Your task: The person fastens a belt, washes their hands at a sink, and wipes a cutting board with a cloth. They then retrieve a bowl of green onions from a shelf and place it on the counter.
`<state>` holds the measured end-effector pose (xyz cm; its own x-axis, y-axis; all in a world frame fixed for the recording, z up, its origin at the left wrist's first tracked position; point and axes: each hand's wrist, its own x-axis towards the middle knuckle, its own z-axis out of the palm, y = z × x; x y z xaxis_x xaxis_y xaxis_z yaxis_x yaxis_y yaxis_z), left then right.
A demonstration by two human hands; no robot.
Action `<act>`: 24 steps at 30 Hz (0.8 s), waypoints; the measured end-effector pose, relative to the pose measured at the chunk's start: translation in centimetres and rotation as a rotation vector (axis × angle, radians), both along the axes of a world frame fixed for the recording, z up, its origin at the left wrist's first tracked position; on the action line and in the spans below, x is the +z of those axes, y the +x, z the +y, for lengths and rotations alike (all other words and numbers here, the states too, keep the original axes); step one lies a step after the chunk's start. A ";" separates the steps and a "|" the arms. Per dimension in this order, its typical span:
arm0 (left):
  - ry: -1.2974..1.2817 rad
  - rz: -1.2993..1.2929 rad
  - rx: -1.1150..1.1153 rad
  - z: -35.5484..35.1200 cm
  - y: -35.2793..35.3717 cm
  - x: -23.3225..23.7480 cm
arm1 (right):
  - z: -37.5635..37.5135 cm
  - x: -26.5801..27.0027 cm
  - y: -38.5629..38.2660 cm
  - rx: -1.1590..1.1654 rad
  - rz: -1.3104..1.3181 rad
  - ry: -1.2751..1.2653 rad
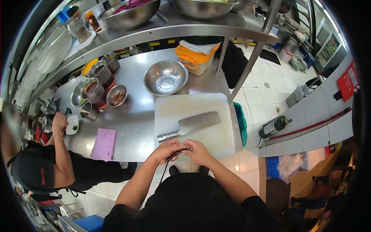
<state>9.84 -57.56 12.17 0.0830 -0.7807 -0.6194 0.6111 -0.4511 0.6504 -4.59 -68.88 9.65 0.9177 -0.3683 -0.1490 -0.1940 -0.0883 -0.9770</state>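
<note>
My left hand (168,151) and my right hand (198,152) meet in front of my body, at the near edge of a white cutting board (172,109). The fingers of both are closed on a thin black cord (166,168), one end of which hangs down below my left hand. What exactly the cord belongs to, I cannot make out. On the board, just beyond my hands, a cleaver (199,123) lies flat with its metal handle pointing to the left. Behind the board stands a steel bowl (165,78) with nothing visible in it.
A co-worker (34,170) at the left reaches toward a small white dish (72,125). A pink cloth (104,144) lies on the steel table. Several metal pots and a bowl of brown pieces (116,95) stand beyond. An orange-lidded container (196,58) sits under a steel shelf (185,34).
</note>
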 end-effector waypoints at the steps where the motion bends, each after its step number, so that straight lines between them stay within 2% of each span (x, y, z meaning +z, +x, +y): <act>1: 0.000 0.004 0.009 0.5 -0.2 -0.1 | -0.3 0.0 0.0 0.016 -0.018 -0.018; 4: -0.073 -0.286 -0.120 1.7 -1.2 0.7 | -1.4 0.8 -0.1 0.081 0.004 0.018; 6: -0.054 -0.366 -0.095 2.1 -2.2 1.7 | -2.4 2.3 -0.2 0.125 0.043 0.073; 7: -0.035 -0.446 -0.074 2.2 -2.5 1.9 | -3.0 3.6 -0.3 0.206 0.133 0.184; 8: -0.035 -0.446 -0.071 2.1 -2.6 1.7 | -3.5 4.2 -0.3 0.287 0.222 0.296; 10: 0.025 -0.549 -0.042 2.1 -2.7 1.5 | -4.0 4.3 -0.4 0.328 0.220 0.383; 12: 0.029 -0.532 -0.043 2.3 -2.6 1.5 | -4.2 3.9 -0.3 0.368 0.215 0.466; 14: 0.033 -0.515 -0.042 2.3 -2.6 1.6 | -4.0 2.9 -0.2 0.403 0.066 0.182; 15: 0.028 -0.552 -0.090 2.4 -2.5 1.7 | -3.7 3.6 -0.2 0.407 0.067 0.183; 17: 0.025 -0.586 -0.138 2.3 -2.3 2.1 | -2.7 5.3 -0.2 0.374 0.058 -0.147; 21: 0.016 -0.538 -0.190 2.2 -1.6 2.8 | -2.7 4.1 -0.1 0.341 0.044 -0.094; 24: -0.013 -0.526 -0.197 2.2 -1.3 3.0 | -2.2 4.9 -0.4 0.366 -0.098 -0.195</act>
<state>8.52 -55.40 15.18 0.2299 -0.8200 -0.5242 0.1077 -0.5139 0.8511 -4.95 -71.03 14.52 0.9995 -0.0284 -0.0139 -0.0223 -0.3194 -0.9474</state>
